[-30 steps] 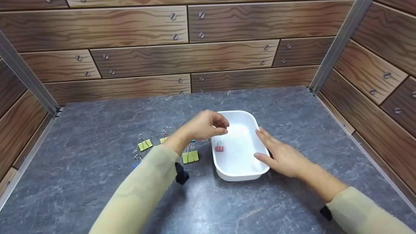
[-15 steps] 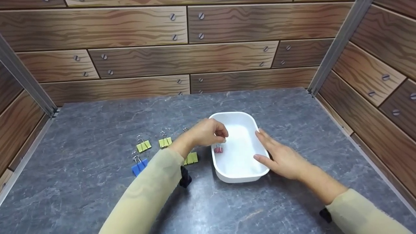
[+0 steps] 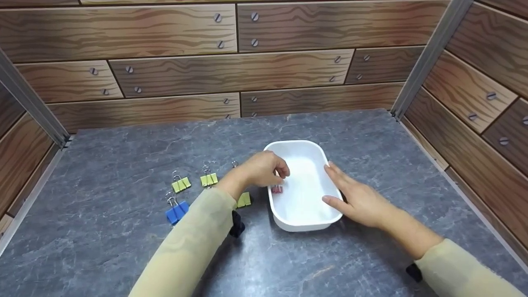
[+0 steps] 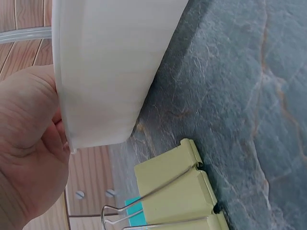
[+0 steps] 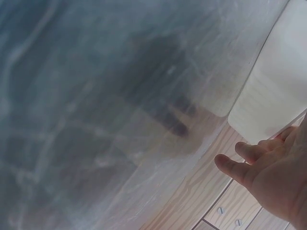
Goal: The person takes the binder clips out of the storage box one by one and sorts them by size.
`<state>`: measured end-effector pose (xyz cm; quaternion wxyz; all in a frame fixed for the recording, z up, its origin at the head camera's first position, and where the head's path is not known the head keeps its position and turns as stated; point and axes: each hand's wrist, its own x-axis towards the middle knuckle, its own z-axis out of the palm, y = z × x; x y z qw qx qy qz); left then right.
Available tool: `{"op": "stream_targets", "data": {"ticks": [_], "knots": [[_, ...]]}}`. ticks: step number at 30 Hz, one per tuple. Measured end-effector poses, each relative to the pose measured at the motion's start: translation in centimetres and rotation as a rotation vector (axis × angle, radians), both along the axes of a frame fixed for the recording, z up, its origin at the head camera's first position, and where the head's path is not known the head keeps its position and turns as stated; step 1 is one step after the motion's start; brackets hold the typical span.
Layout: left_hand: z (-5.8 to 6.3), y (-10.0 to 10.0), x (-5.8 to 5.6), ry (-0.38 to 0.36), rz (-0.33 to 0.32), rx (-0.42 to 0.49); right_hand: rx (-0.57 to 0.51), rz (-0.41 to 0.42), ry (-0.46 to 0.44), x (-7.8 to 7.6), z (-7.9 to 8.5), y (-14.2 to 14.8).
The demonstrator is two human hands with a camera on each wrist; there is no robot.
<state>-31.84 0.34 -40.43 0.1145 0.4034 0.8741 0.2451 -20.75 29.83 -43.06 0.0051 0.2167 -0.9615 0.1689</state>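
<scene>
My left hand (image 3: 266, 169) reaches over the left rim of a white tray (image 3: 305, 220), its fingers curled. At its thumb it pinches a small red binder clip (image 3: 277, 189) inside the tray by the left wall; the handles are partly hidden by the thumb. In the left wrist view the tray wall hides the fingertips. My right hand (image 3: 357, 198) rests on the tray's right rim with fingers and thumb extended. Left of the tray lie a blue binder clip (image 3: 177, 212) and several yellow-green binder clips (image 3: 209, 179), partly covered by the left forearm.
A teal piece (image 4: 135, 211) shows behind the large yellow-green clip in the left wrist view. The grey marbled tabletop (image 3: 123, 165) is bounded by wood-patterned walls (image 3: 177, 78) at the back and sides, with metal posts (image 3: 429, 62) at the corners.
The left hand has lowered into the tray, down to the red binder clip, whose angle looks different. The left forearm shifted right, uncovering the blue clip. The right hand has stayed at the rim.
</scene>
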Motion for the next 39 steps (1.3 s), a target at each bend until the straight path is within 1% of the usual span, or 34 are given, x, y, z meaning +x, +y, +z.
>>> {"op": "stream_targets", "data": {"ticks": [5, 11, 15, 23, 32, 37, 39], "knots": [[0.02, 0.13, -0.18, 0.011, -0.022, -0.03, 0.001, 0.001, -0.002, 0.01, 0.06, -0.04], [0.22, 0.3, -0.14, 0.053, -0.041, -0.089, 0.004, 0.001, 0.005, 0.02, 0.01, -0.02], [0.42, 0.39, -0.05, 0.047, -0.04, -0.108, 0.005, -0.003, 0.004, 0.0, -0.03, -0.02], [0.51, 0.56, 0.15, 0.011, -0.034, -0.1, -0.007, -0.003, 0.006, 0.1, 0.03, -0.01], [0.48, 0.68, 0.2, 0.022, -0.025, -0.103, -0.005, -0.007, 0.009, 0.06, 0.0, -0.05], [0.48, 0.6, 0.36, 0.003, -0.016, -0.062, -0.004, -0.009, 0.013, 0.05, -0.03, -0.05], [0.39, 0.59, 0.35, 0.007, -0.008, -0.037, -0.002, -0.009, 0.014, 0.02, -0.04, -0.06]]}}
